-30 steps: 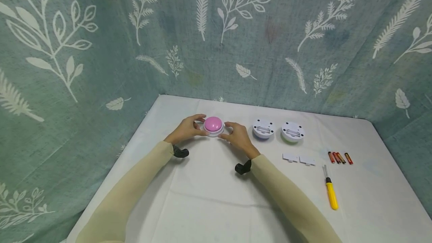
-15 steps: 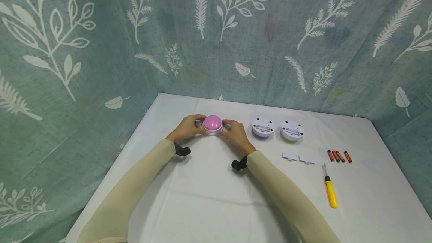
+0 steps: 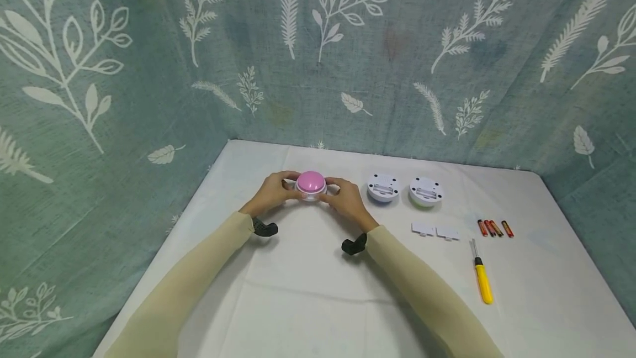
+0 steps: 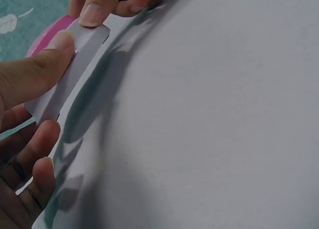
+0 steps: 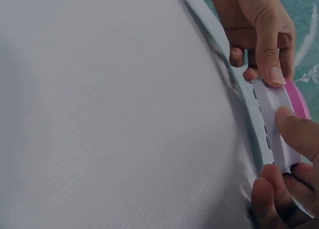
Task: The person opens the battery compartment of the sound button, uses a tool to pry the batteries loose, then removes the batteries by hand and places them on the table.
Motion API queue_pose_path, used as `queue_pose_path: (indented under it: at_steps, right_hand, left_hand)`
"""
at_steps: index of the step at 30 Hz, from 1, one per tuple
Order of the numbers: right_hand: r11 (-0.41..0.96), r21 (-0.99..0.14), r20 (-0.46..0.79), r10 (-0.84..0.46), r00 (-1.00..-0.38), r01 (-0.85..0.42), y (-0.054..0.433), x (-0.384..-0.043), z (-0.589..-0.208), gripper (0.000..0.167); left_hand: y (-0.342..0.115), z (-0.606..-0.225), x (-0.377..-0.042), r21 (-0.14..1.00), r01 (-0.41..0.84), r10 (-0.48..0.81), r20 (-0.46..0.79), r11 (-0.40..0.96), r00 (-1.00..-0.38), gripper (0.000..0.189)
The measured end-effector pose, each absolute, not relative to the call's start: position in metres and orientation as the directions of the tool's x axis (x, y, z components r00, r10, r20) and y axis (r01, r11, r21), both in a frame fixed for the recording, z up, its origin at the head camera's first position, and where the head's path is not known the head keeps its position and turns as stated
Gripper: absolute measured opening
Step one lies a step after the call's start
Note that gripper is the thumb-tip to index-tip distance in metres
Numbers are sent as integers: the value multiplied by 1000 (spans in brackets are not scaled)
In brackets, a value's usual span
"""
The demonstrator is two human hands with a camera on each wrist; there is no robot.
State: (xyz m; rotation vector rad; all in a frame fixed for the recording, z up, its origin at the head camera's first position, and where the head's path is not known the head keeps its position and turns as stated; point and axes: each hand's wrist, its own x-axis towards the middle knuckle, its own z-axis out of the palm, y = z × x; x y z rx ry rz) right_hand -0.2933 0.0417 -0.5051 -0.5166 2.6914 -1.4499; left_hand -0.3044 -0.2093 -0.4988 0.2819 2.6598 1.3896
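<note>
Because the pink-topped device [image 3: 311, 183] is pinched only by its white rim, near the far edge of the desk [image 3: 303, 308] and toward the far left corner, a slip looks the likeliest trouble: if 1 thumb eased off before the other, the smooth casing could twist, tip and drop. It appears to be just off the surface, though contact underneath is hard to judge, so lowering it unevenly might trap a fingertip. A wide swing rightward could make the right hand [image 3: 348, 199] knock the 2 upturned units [image 3: 383, 188] by the far edge, and a trailing right sleeve [image 3: 422, 283] might drag the 2 flat covers [image 3: 423, 229] or send the 4 loose batteries [image 3: 490, 228] rolling toward the right edge. As for pose, the left hand [image 3: 273, 189] and right hand grip the device from opposite sides, thumbs on the wall that faces the near edge, fingers curled round the far side. The forearms [image 3: 203, 272] reach in from the near edge and converge, with a black wrist mount [image 3: 265, 228] at each cuff.
</note>
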Motion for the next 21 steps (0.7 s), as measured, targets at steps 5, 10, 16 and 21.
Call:
queue_pose_path:
  at_steps: [5, 10, 16, 21]
  right_hand:
    - [477, -841, 90, -343, -935, -256, 54, -280, -500, 59]
    - [438, -857, 100, -376, -921, -272, 65, -265, -499, 61]
    - [455, -836, 126, -387, -913, -308, 77, -246, -497, 60]
    - [505, -779, 197, -367, -909, -372, 86, -235, -493, 59]
  left_hand:
    - [-205, -496, -292, 836, 91, 238, -48, 542, -970, 75]
    - [-201, -494, -278, 852, 92, 261, -55, 516, -964, 77]
    - [-190, -488, -257, 862, 97, 284, -56, 498, -957, 77]
    - [-181, -482, -247, 909, 74, 292, -54, 410, -955, 72]
